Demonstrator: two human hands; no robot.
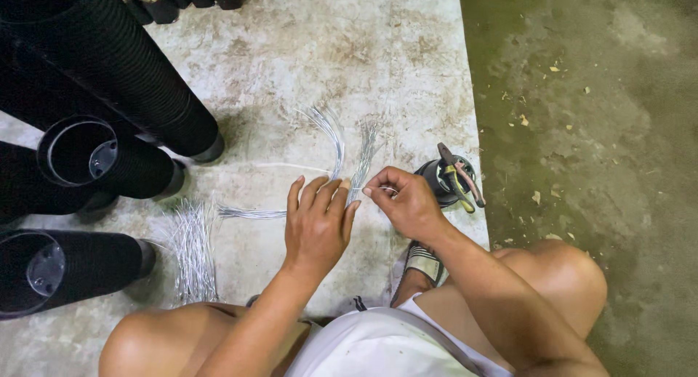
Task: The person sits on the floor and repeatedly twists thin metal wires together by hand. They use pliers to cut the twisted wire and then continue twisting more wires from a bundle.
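On a stained concrete floor [378,50], a squatting person is working thin wire strands [349,148]: right hand [407,202] fingers pinching one strand, left hand [316,224] fingers pressed together against the bunch. A finished-looking bundle of cut wires [193,250] is lying beside black corrugated tubes [109,155]; pliers [459,177] are resting nearby.

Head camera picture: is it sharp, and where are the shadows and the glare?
Head view: mostly sharp, edges bent by the wide lens; soft light, with faint shadows beside the black tubes; the wires on the floor glint bright; the left hand and right hand are clear, evenly lit; the pliers are crisp too.
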